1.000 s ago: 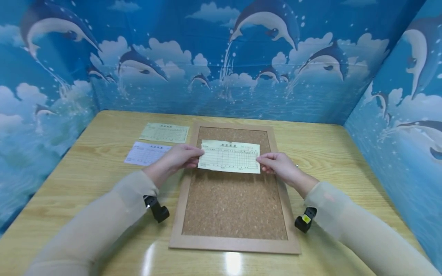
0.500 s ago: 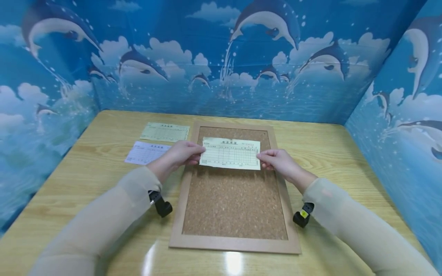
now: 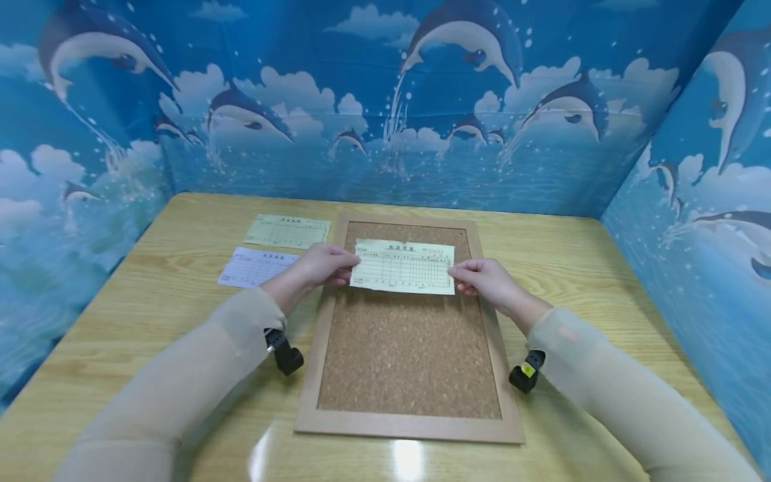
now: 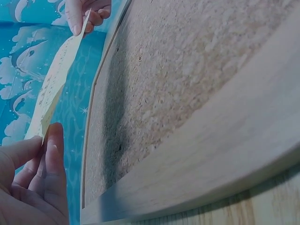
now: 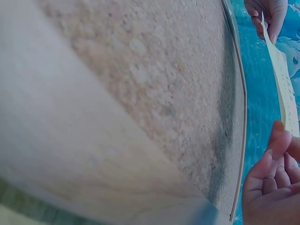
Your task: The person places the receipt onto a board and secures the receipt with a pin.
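Note:
A pale yellow printed form slip is stretched between both hands over the upper part of a framed cork board. My left hand pinches its left edge between thumb and fingers. At the opposite edge, my right hand pinches the paper the same way. Both wrist views show the slip held off the cork, with its shadow falling on the board. The slip's upper edge looks slightly uneven.
Left of the board, a green form slip and a lilac form slip lie on the wooden table; the left hand partly covers the lilac one. A dolphin-print backdrop stands behind and at both sides.
Both hands have shifted the yellow slip a little farther toward the top of the board and slightly right. The board and the other two slips have stayed in place.

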The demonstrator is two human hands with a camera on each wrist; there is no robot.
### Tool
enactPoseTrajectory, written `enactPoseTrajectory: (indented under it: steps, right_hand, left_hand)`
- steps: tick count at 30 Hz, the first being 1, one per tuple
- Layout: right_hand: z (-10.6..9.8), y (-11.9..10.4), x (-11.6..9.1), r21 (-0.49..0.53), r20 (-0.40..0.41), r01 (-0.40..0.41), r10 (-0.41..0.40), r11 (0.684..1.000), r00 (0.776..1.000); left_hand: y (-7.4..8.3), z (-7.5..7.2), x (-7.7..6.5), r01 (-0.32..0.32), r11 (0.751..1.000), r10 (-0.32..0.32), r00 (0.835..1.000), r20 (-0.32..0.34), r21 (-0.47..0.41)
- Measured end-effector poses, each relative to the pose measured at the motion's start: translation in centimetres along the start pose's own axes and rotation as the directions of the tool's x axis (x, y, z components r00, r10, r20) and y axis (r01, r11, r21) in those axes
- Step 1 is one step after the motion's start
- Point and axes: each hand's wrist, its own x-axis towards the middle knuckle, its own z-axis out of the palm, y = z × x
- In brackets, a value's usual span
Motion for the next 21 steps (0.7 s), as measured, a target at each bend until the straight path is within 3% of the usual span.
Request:
enactPoseTrajectory:
  steps: [10,21]
  right_hand:
    - [-0.5,-0.4,0.5,-0.084,0.012,0.007,-0.006,0.996,1.000]
    - [-1.0,-0.9,1.0,-0.108,0.015,-0.002,0.004,0.994,1.000]
  left_hand:
    - [0.2,0.0,0.9,-0.006,1.000,0.005,1.000,-0.007,-0.008]
    - [0.8,-0.2,1.7,0.006,1.000,-0.005,1.000,-0.022,0.015]
